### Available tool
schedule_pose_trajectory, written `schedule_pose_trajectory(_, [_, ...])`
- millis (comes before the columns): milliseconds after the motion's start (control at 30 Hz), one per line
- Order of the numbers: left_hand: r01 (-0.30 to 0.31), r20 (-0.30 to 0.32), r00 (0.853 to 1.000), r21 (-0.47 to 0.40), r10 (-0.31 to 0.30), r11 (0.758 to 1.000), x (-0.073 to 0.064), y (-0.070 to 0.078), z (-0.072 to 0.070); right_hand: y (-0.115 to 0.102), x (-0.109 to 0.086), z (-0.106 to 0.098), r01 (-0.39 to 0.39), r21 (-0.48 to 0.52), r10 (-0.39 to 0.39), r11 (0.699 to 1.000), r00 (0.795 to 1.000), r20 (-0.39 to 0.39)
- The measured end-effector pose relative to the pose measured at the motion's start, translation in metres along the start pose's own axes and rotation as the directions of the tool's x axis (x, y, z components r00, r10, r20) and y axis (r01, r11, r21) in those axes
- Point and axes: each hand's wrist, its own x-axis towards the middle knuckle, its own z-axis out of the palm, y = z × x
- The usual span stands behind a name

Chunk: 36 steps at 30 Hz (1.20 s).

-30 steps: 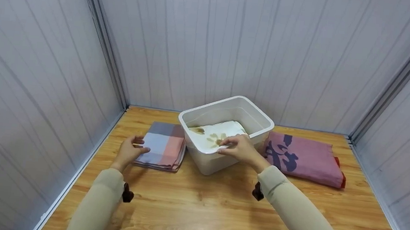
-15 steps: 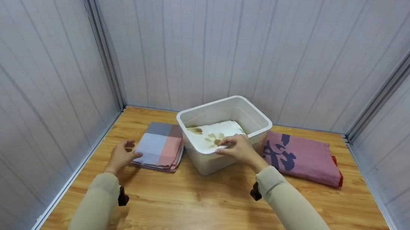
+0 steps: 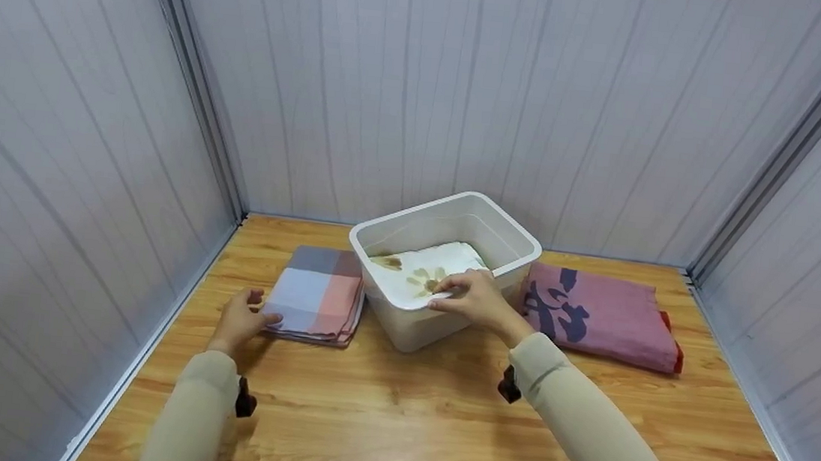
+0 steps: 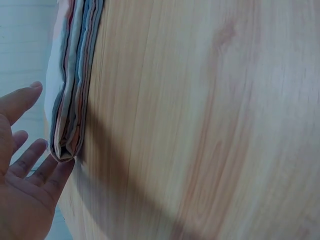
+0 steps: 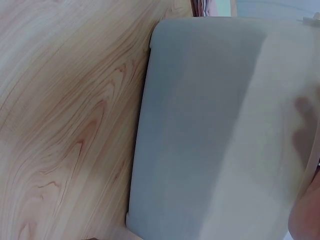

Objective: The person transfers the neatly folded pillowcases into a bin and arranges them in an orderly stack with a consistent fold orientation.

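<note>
By its near rim, a white plastic bin (image 3: 408,330) is held by my right hand (image 3: 481,297), thumb outside and fingers over the edge. Inside it lies a folded white cloth (image 3: 400,281) with a brown flower print. To the left of the bin is a folded checked cloth (image 3: 304,297) in blue, grey and pink. My left hand (image 3: 239,322) is at that cloth's left side. In the left wrist view, its fingers (image 4: 54,175) reach the cloth's folded end, while the thumb stands apart above the top layer.
A folded purple cloth (image 3: 613,318) with dark blue print and a red edge lies right of the bin. Everything rests on a wood-grain table (image 3: 392,424). Pale panel walls (image 3: 401,94) close off the back and both sides.
My left hand first drew back left from over the checked cloth, then came to its left side. The right hand stays on the bin's rim. The whole view has shifted slightly.
</note>
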Motion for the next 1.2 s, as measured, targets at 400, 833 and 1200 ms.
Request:
schedule_pose_trajectory(400, [0.032,-0.022,0.999,0.010,-0.031,0.999,0.003,-0.003,0.007,0.002,0.001,0.002,0.014,-0.005,-0.014,1.000,1.000,-0.011])
schedule_pose_trajectory(833, [0.044,-0.067,0.997,0.033,-0.042,0.998,0.006,0.000,0.021,0.001,0.000,0.001,0.021,0.004,-0.021,1.000,0.999,-0.026])
schedule_pose_trajectory(1200, [0.075,-0.054,0.996,-0.032,-0.077,0.997,-0.002,0.013,0.022,-0.001,-0.001,0.000,0.006,0.038,-0.005,0.999,1.000,-0.019])
